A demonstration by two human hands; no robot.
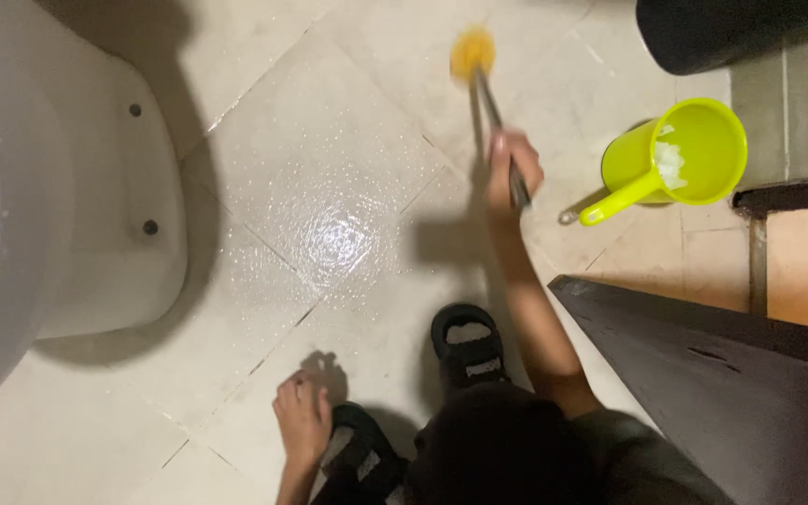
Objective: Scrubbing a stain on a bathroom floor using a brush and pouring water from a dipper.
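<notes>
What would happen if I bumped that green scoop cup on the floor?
The green scoop cup looks like thin plastic, so it would probably slide easily, more so if the tiled floor is as wet there as its shiny patch. Its long handle sticks out sideways, so a knock there might spin or tip it.

The person wears black sandals (467, 344) with pale grey straps across the top, dark trousers (502, 440) and a dark olive short-sleeved shirt (642, 463), leaving both forearms bare, with no gloves on either hand.
</notes>
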